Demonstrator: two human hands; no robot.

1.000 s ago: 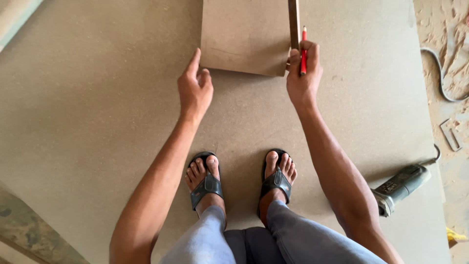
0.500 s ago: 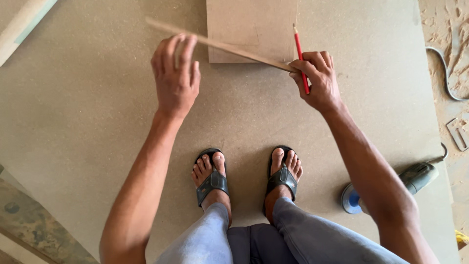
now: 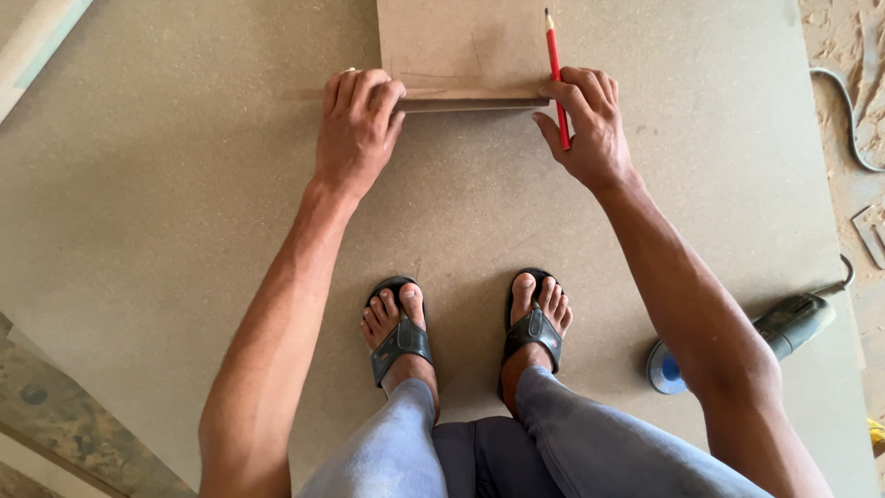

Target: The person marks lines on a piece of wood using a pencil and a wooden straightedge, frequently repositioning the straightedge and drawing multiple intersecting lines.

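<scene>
Lowered flat now, wood strip [image 3: 470, 104]; left hand [image 3: 355, 129] hides its end, right hand [image 3: 590, 124] grips pencil [image 3: 556, 74].

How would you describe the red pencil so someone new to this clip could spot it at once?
Start from the large brown board that the person stands on, then find the smaller board piece lying at its far edge. At that piece's right corner the right hand pinches a thin red pencil, tip pointing away. It is the only bright red thing in view.
</scene>
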